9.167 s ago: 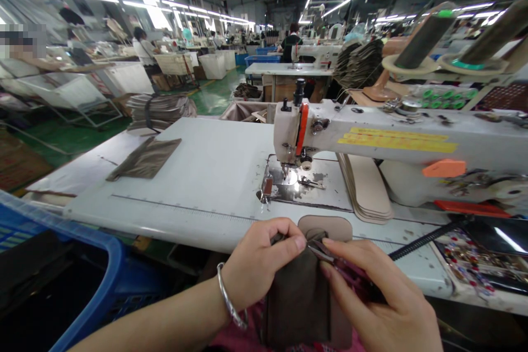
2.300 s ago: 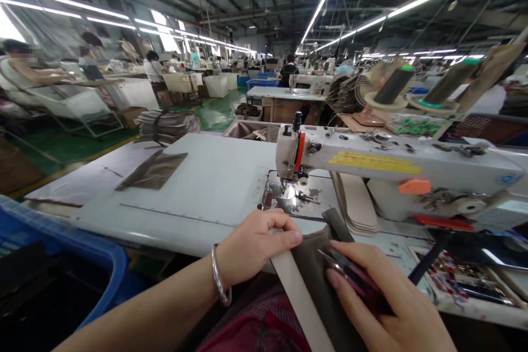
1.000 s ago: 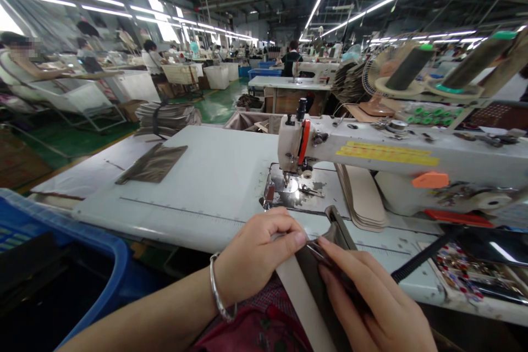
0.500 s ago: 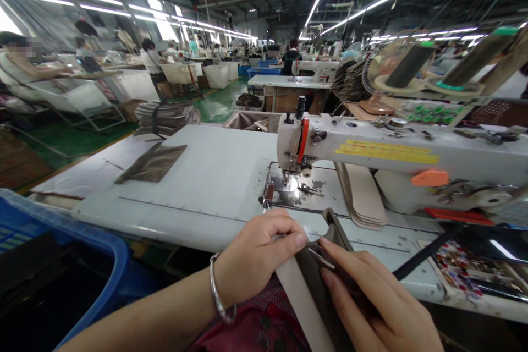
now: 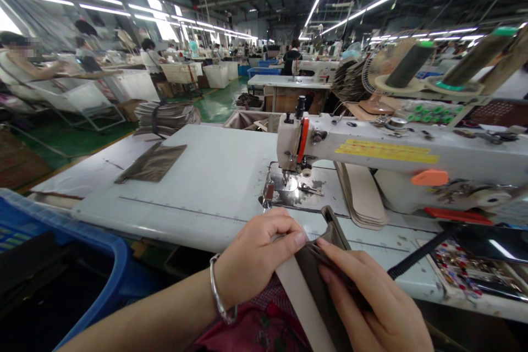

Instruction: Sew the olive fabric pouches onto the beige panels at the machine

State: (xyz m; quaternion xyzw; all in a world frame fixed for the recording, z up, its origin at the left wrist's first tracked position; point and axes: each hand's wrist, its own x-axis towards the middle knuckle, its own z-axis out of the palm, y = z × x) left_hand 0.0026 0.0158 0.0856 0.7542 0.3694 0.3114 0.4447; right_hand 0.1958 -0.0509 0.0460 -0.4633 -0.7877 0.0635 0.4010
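Close to my lap, at the front edge of the sewing table, I hold a grey-brown fabric piece (image 5: 310, 278) with a long beige strip (image 5: 303, 302) along its left side. My left hand (image 5: 266, 245) is closed, thumb over bent fingers, pinching the upper end of the strip and fabric. Just to its right, my right hand (image 5: 369, 291) grips the fabric's edge between thumb and fingers. A folded end of the fabric (image 5: 336, 225) sticks up beyond the right fingers. Beyond my hands stands a white sewing machine (image 5: 383, 143), its needle area (image 5: 289, 179) lit.
Beige rounded panels (image 5: 367, 203) lie under the machine arm. A flat brown fabric piece (image 5: 154, 163) rests on the table's left. A blue basket (image 5: 117, 269) stands at left, a tray of small parts (image 5: 466, 269) at right. Thread cones (image 5: 411, 66) rise behind the machine. Other people work farther back.
My right hand has shifted slightly left and its fingertips have moved along the fabric. A shiny edge seen by those fingers earlier no longer shows. My left hand stays put.
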